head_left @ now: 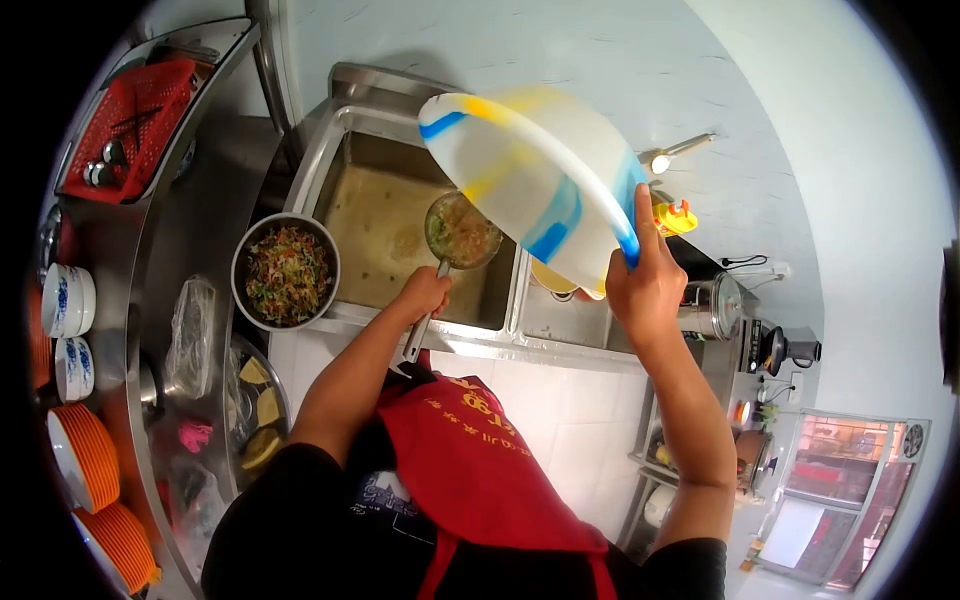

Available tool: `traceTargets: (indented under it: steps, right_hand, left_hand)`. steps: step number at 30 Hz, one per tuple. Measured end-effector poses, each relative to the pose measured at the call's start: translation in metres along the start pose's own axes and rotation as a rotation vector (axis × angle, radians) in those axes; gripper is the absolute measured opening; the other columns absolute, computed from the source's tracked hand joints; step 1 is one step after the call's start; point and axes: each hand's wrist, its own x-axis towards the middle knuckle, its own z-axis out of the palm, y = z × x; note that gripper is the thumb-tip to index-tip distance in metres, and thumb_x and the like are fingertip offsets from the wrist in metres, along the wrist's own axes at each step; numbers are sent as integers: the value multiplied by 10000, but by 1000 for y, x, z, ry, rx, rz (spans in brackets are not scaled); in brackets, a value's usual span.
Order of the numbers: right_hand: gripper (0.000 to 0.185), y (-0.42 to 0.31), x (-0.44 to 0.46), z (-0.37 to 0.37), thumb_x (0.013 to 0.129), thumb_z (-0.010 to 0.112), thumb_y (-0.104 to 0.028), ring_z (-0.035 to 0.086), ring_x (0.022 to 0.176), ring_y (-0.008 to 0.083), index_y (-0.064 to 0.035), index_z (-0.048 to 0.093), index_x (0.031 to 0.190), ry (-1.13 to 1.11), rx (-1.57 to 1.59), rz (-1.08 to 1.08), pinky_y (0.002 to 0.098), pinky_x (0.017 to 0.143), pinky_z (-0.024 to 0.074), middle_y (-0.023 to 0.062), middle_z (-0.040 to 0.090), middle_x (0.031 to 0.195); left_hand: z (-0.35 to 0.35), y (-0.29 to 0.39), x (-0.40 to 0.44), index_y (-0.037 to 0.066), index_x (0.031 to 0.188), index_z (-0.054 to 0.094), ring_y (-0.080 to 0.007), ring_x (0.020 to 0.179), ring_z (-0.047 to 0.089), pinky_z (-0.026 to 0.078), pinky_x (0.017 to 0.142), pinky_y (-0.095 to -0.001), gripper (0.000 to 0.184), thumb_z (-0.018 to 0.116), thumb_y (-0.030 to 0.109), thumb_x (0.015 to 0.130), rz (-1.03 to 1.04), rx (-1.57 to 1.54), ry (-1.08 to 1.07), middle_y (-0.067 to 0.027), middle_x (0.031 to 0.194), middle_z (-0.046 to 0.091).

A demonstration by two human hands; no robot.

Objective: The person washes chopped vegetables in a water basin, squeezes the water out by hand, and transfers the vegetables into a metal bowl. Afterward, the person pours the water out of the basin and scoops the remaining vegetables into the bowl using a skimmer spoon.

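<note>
My left hand (pixel 424 296) is wrapped round the handle of a metal strainer ladle (pixel 462 232), whose bowl holds wet, reddish and green bits above the sink (pixel 375 210). Cloudy water lies in that sink. My right hand (pixel 647 285) grips the rim of a large white basin (pixel 540 170) with blue and yellow patches, tilted on its side with its opening toward the ladle. The basin's lower rim is close to the ladle's bowl. A metal pot (pixel 287 272) full of shredded, mixed-colour food stands at the sink's left edge.
Left are steel shelves with a red basket (pixel 130 130), orange-edged plates (pixel 85 458), patterned bowls (pixel 68 300) and a plastic bag (pixel 192 338). A second sink basin (pixel 565 320) lies under the white basin. A yellow bottle (pixel 675 218) and a lidded pot (pixel 712 305) are at right.
</note>
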Motion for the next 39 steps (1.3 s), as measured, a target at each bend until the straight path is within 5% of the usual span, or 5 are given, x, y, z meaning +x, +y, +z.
traceTargets:
  steps: [15,18,19,24,39]
  right_hand:
    - [675,2,-48,3,729,630,70,679,902,387,-66,489,1375,284,45,77,368,692,575,264,603,1198]
    - [626,8,-65,6,744,561,81,691,782,318,-41,513,1356,352,190,381,337,704,540,239,668,1051]
    - [491,23,-80,16,765,549,-10,585,608,146,-15,581,1255,380,209,582,286,586,489,150,676,804]
    - [199,105,-138,12,729,552,-8,518,524,139,14,618,915,570,790,1249,296,457,404,46,563,642]
    - [314,357,-433,93,741,580,18,617,849,344,23,524,1051,1105,987,2117,472,617,565,156,572,997]
  left_hand:
    - [-21,38,-20,8,792,481,-141,433,489,395,372,-304,242,516,202,933,40,87,-22,-70,602,541]
    - [-22,32,-19,19,787,479,-137,421,475,390,371,-301,247,530,214,930,27,86,-33,-61,596,533]
    - [-19,32,-20,24,786,481,-135,413,467,387,370,-300,249,539,221,928,26,63,-19,-57,589,529]
    - [-13,27,-16,61,794,503,-124,422,472,387,373,-290,250,572,265,923,26,79,-3,-35,575,516]
    - [62,20,-30,85,804,499,-120,416,425,350,375,-265,292,537,332,954,-44,68,266,-20,585,469]
